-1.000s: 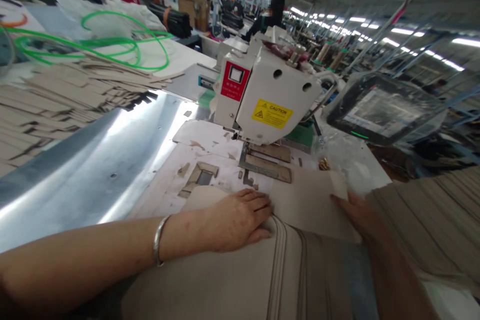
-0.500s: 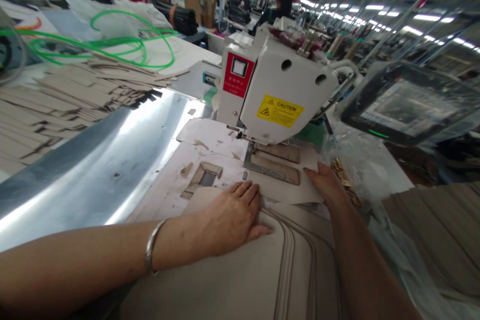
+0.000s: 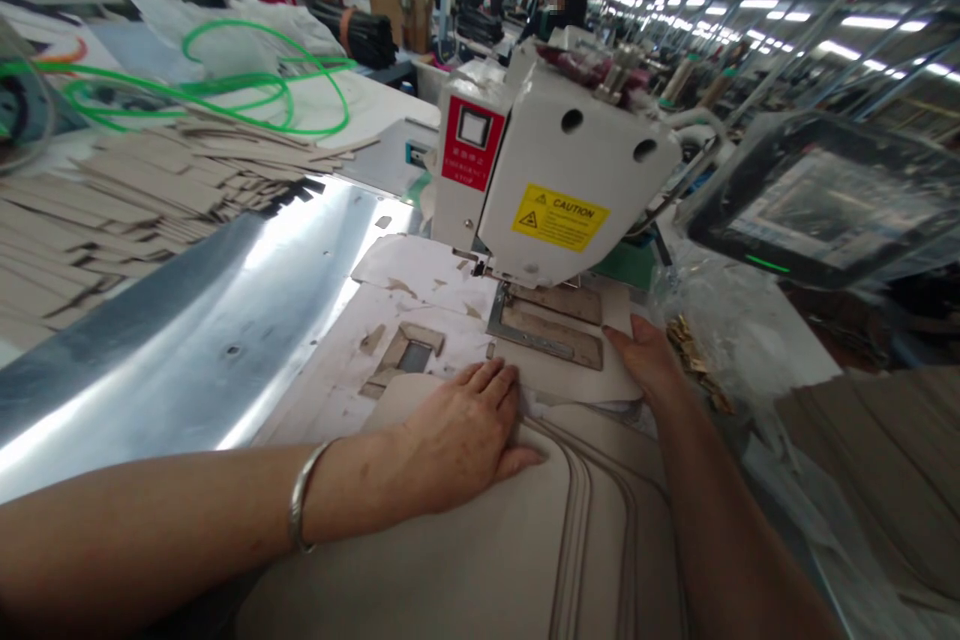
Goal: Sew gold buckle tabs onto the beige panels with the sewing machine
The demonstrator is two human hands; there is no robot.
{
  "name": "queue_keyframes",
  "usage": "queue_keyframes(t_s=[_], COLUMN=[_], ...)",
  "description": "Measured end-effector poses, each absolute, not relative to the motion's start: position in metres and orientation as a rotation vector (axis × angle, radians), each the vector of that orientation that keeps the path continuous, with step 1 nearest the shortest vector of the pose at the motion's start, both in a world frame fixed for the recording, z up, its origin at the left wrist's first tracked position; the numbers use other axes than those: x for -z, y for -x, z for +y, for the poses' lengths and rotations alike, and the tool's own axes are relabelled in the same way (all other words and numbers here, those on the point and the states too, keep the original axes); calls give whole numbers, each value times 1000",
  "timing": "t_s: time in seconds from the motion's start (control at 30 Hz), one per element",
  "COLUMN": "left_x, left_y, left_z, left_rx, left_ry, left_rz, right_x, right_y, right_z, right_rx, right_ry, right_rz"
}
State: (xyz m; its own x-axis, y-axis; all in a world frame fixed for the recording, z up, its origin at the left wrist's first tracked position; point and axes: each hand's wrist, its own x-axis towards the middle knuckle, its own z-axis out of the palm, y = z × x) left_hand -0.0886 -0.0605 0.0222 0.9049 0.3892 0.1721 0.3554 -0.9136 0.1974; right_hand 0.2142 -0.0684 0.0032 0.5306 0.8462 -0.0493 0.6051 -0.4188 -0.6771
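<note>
My left hand [image 3: 457, 430], with a silver bangle at its wrist, lies flat on a stack of beige panels [image 3: 450, 560] with rounded corners. Its fingertips reach the near edge of a single beige panel [image 3: 555, 380] lying under the sewing machine's head [image 3: 570, 150]. At that panel's right edge is my right hand [image 3: 641, 355], gripping it with the thumb side on top; its other fingers are partly hidden. A metal clamp frame [image 3: 547, 345] presses on the panel below the machine head.
Many beige strips [image 3: 135, 190] lie left of a shiny metal plate [image 3: 225, 320]. Green tubing [image 3: 262, 80] loops behind them. To the right are a control screen [image 3: 817, 200], gold metal pieces [image 3: 697, 360] by clear plastic, and more beige panels [image 3: 877, 460]. Co-workers are in the background.
My right hand has shifted slightly left and up with the panel's right edge. My left hand stays put on the stack.
</note>
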Motion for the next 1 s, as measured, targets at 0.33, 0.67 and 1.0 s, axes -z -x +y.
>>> queue_keyframes(t_s=[0.33,0.67,1.0], left_x=[-28,-32,-31], left_y=[87,82,79], left_z=[-51,-40,-41], left_rx=[-289,-283,-321], left_ry=[-2874,-2807,-2837], left_rz=[568,481,464], right_x=[-20,-1,-2], right_y=[-206,-171,-165], right_z=[-119,-191,-194], right_rx=[44,33,139], right_ry=[1991,1930,1929], right_rz=[-1545,-2008,-2053])
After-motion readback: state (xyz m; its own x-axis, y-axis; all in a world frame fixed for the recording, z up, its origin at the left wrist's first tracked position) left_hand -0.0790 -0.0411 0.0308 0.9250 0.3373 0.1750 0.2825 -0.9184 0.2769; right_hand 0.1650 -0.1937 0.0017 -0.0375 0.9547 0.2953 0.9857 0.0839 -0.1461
